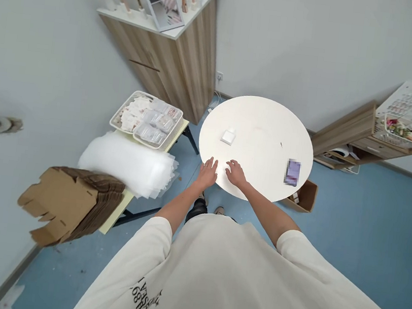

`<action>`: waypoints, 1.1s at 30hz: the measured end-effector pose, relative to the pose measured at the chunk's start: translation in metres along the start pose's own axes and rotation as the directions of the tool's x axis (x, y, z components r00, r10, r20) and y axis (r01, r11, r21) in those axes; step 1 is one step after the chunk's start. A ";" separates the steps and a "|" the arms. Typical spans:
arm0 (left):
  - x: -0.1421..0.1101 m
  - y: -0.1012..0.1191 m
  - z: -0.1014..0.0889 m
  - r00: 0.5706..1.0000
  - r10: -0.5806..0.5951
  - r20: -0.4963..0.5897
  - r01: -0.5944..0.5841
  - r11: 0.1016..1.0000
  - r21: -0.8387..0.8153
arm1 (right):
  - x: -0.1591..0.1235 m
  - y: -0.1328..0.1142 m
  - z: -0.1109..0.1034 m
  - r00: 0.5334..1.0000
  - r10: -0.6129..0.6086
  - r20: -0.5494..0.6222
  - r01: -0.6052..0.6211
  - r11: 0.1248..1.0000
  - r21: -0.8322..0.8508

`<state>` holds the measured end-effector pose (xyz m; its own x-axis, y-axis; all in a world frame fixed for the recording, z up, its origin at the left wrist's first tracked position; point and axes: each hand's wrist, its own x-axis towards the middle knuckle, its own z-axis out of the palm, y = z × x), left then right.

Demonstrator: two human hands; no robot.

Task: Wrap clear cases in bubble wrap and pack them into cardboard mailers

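Resting left hand (207,173), right hand (236,174) on round tabletop (261,126); white square (228,137) just ahead.

Left hand (207,173), right hand (236,174), at round white table (258,116), white square (228,137) beyond

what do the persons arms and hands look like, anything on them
The left hand and right hand are bare, without gloves. A loose off-white T-shirt with black printed lettering has wide short sleeves that leave the forearms uncovered.
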<state>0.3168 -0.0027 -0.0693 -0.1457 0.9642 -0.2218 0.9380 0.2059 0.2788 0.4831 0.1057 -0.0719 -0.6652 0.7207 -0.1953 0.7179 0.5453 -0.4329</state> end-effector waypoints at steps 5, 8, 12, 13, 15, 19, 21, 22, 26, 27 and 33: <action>-0.053 -0.013 -0.008 0.992 -0.112 -0.049 0.113 0.994 0.000 | -0.016 -0.035 0.009 0.992 -0.128 0.009 0.128 0.992 0.019; -0.085 -0.027 -0.015 0.978 -0.189 -0.089 0.189 0.982 -0.016 | -0.017 -0.062 0.019 0.976 -0.216 0.024 0.216 0.976 0.030; -0.134 -0.057 -0.024 0.949 -0.273 -0.158 0.265 0.962 -0.069 | -0.014 -0.111 0.041 0.934 -0.353 0.053 0.351 0.936 0.039; -0.148 -0.067 -0.027 0.939 -0.297 -0.176 0.285 0.954 -0.088 | -0.013 -0.126 0.048 0.920 -0.388 0.061 0.386 0.922 0.043; -0.177 -0.089 -0.031 0.912 -0.349 -0.216 0.328 0.936 -0.126 | -0.013 -0.158 0.062 0.887 -0.455 0.075 0.452 0.890 0.056; -0.239 -0.140 -0.037 0.847 -0.436 -0.305 0.396 0.899 -0.188 | -0.021 -0.228 0.090 0.814 -0.571 0.105 0.564 0.821 0.089; -0.271 -0.165 -0.039 0.813 -0.470 -0.345 0.418 0.882 -0.216 | -0.027 -0.265 0.104 0.780 -0.614 0.117 0.605 0.789 0.104; -0.287 -0.178 -0.041 0.794 -0.486 -0.365 0.429 0.874 -0.228 | -0.030 -0.283 0.112 0.766 -0.631 0.120 0.621 0.776 0.111; -0.347 -0.230 -0.050 0.719 -0.545 -0.431 0.480 0.838 -0.260 | -0.039 -0.357 0.141 0.723 -0.681 0.119 0.669 0.733 0.128; -0.360 -0.243 -0.052 0.703 -0.564 -0.433 0.500 0.825 -0.263 | -0.040 -0.376 0.148 0.712 -0.692 0.117 0.680 0.722 0.128; -0.423 -0.321 -0.061 0.652 -0.673 -0.348 0.633 0.736 -0.237 | -0.048 -0.468 0.180 0.656 -0.743 0.136 0.740 0.668 0.081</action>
<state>0.0583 -0.4659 -0.0080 -0.8360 0.5487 -0.0075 0.5239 0.8021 0.2866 0.1420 -0.2607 -0.0183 -0.9973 0.0094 0.0733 -0.0290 0.8627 -0.5049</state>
